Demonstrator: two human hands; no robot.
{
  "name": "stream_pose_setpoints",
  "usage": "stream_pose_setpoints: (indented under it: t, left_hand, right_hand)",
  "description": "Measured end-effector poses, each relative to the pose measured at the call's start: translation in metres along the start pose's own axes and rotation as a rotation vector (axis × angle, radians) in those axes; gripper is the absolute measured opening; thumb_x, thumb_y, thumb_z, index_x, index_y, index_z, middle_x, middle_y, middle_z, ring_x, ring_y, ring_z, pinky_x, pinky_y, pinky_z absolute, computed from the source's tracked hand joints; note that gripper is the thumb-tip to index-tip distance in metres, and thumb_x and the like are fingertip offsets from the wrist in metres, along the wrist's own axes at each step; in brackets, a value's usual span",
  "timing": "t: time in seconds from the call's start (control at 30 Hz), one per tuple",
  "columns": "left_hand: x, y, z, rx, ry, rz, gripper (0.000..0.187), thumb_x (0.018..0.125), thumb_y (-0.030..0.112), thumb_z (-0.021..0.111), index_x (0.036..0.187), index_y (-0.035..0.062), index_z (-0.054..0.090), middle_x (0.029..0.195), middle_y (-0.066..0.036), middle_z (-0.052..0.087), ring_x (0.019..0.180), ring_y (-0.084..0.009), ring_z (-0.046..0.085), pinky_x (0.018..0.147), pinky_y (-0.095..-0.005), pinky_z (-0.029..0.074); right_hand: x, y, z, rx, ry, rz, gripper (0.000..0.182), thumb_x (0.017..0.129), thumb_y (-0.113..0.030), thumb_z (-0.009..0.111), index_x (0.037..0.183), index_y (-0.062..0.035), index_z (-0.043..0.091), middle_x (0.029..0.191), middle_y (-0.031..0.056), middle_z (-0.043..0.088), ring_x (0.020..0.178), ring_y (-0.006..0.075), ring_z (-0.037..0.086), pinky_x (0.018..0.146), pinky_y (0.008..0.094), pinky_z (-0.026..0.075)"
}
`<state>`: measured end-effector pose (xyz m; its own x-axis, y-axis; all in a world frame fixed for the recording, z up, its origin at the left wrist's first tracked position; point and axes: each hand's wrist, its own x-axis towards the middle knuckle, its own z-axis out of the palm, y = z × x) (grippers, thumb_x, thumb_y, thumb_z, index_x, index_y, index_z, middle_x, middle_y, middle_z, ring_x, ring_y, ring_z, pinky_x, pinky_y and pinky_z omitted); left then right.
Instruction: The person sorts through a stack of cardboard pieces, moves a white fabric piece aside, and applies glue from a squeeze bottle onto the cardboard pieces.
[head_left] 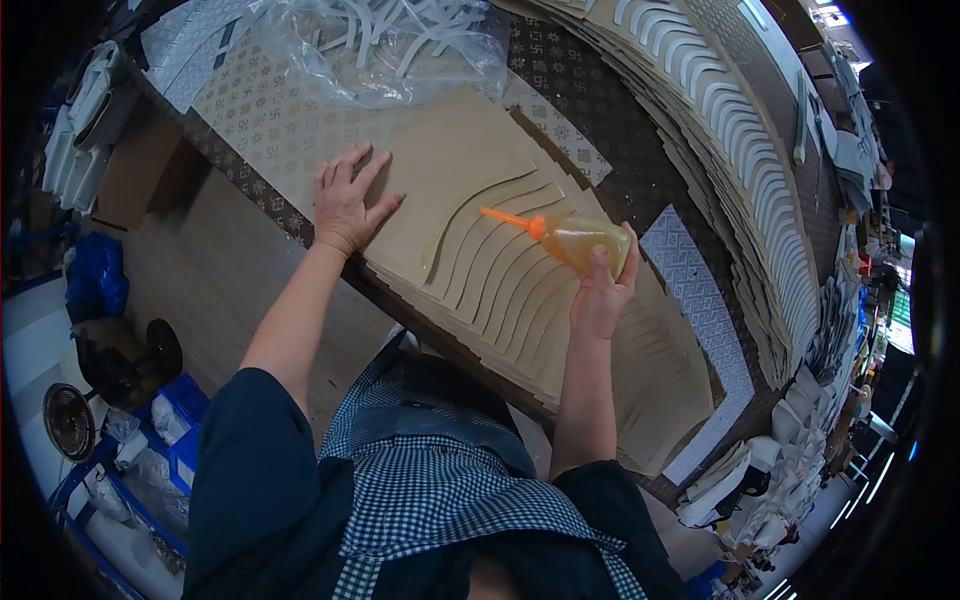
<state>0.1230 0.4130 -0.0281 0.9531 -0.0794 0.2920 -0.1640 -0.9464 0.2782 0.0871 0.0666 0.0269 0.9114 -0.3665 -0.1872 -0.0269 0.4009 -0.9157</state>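
Squeeze bottle (590, 245) of yellowish liquid: located above the layered brown sheets (455, 135), gripped in the right hand (604, 285), thumb and fingers closed around its body. Its orange nozzle (512, 218) points toward a curved yellowish edge (456, 212); contact between these 2 cannot be confirmed from this angle. Left hand (348, 205) lies at the sheets' left edge, fingers spread, grasping nothing.
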Motion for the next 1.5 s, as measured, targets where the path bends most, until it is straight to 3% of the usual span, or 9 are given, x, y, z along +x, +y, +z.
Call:
stream_pose_setpoints:
  t: [0.63, 1.03, 1.23, 1.5]
  left_hand:
    - [0.000, -0.001, -0.001, 0.004, -0.001, 0.006, 0.059, 0.078, 0.053, 0.065, 0.129, 0.0234, 0.057, 0.133, -0.005, 0.049, 0.127, -0.0257, 0.043, 0.107, -0.0451, 0.027]
    - [0.001, 0.001, -0.002, -0.003, -0.003, 0.000, 0.057, 0.078, 0.051, 0.066, 0.128, 0.0234, 0.058, 0.132, -0.005, 0.050, 0.125, -0.0251, 0.043, 0.107, -0.0439, 0.028]
    - [0.003, 0.005, -0.006, 0.014, 0.015, 0.028, 0.056, 0.079, 0.048, 0.066, 0.128, 0.0217, 0.059, 0.132, -0.006, 0.050, 0.122, -0.0261, 0.045, 0.104, -0.0408, 0.032]
    - [0.002, 0.003, -0.005, 0.032, 0.008, 0.026, 0.056, 0.079, 0.049, 0.066, 0.128, 0.0218, 0.059, 0.133, -0.006, 0.050, 0.123, -0.0261, 0.045, 0.104, -0.0408, 0.032]
  right_hand:
    - [-0.014, 0.001, -0.005, -0.053, -0.152, 0.095, 0.062, 0.080, 0.001, 0.071, 0.136, -0.0064, 0.047, 0.124, 0.0020, 0.051, 0.110, 0.0113, 0.051, 0.097, 0.0264, 0.042]
    - [-0.033, -0.003, -0.012, -0.084, -0.205, 0.173, 0.062, 0.079, -0.001, 0.074, 0.135, -0.0063, 0.048, 0.113, 0.0000, 0.055, 0.104, 0.0098, 0.052, 0.094, 0.0247, 0.041]
    - [-0.028, 0.004, -0.005, -0.079, -0.086, 0.057, 0.060, 0.081, 0.000, 0.071, 0.136, -0.0075, 0.048, 0.120, 0.0025, 0.054, 0.109, 0.0122, 0.052, 0.097, 0.0269, 0.041]
    - [-0.009, -0.015, -0.023, 0.107, 0.133, -0.094, 0.059, 0.087, -0.005, 0.066, 0.139, -0.0098, 0.039, 0.125, 0.0061, 0.051, 0.114, 0.0185, 0.053, 0.098, 0.0389, 0.047]
